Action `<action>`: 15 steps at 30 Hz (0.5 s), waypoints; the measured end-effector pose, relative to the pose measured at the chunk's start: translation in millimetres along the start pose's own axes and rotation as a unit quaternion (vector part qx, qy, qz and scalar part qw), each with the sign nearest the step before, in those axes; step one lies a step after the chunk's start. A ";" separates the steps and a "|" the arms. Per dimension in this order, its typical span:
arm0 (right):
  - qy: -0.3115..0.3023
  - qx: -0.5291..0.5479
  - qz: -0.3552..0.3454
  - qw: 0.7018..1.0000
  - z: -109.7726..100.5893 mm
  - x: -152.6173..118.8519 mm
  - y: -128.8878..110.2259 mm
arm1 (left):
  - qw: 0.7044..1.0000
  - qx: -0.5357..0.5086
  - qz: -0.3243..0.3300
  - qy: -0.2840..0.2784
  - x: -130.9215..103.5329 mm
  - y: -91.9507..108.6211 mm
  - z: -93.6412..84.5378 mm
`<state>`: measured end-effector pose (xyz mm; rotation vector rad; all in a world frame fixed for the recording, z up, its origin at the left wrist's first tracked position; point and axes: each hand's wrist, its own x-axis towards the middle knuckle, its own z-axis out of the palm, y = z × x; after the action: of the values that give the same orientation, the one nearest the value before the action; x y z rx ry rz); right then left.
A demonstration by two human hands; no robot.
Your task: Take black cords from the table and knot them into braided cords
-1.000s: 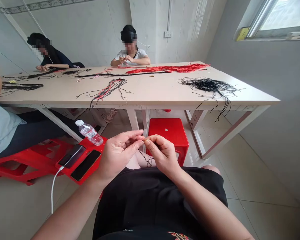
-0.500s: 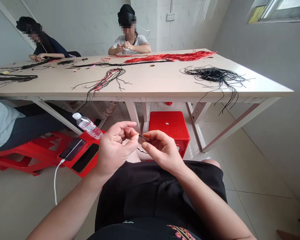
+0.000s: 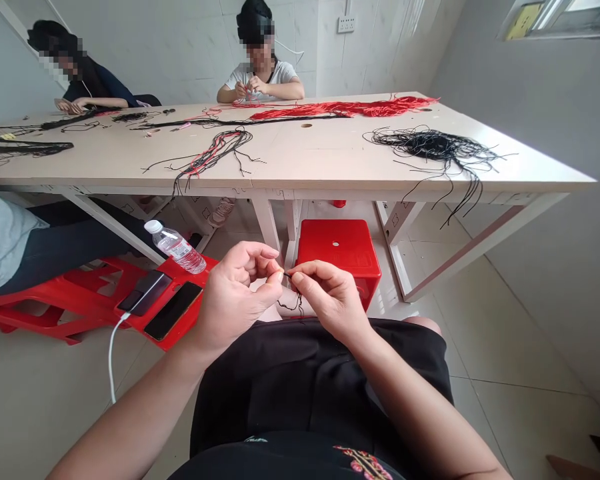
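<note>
Above my lap, my left hand point(image 3: 243, 283) pinches a thin black cord point(image 3: 299, 303) between thumb and forefinger. My right hand point(image 3: 330, 293) grips the same cord close by, its thumb and fingertips almost meeting those of the left. Only a short bit of cord shows between the two pinches. Loose, kinked ends of it dangle below the fingers. How the cord is knotted or looped inside the fingertips is too small to make out.
Ahead stands a long table point(image 3: 325, 157) bearing black cords point(image 3: 433, 143) and red cords point(image 3: 345, 108). Two people sit behind it. A red stool point(image 3: 340, 247) is under its edge. At my left, another stool holds a water bottle point(image 3: 177, 247), a phone point(image 3: 174, 311) and a power bank point(image 3: 145, 293).
My hands have drawn closer together, so less cord shows between them. My right fingertips have closed nearer the left thumb, and more loose cord hangs below. The view has shifted slightly.
</note>
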<state>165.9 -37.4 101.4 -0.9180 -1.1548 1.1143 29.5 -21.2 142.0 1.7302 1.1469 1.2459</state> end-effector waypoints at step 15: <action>-0.030 -0.008 0.049 0.998 -7.4 -1.3 -3.6 | 0.999 -0.013 -0.032 -0.024 -2.8 -1.5 1.0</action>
<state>173.8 -39.4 103.2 -0.9688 -1.1787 1.2204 29.7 -23.3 139.4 1.6822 1.1441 1.1684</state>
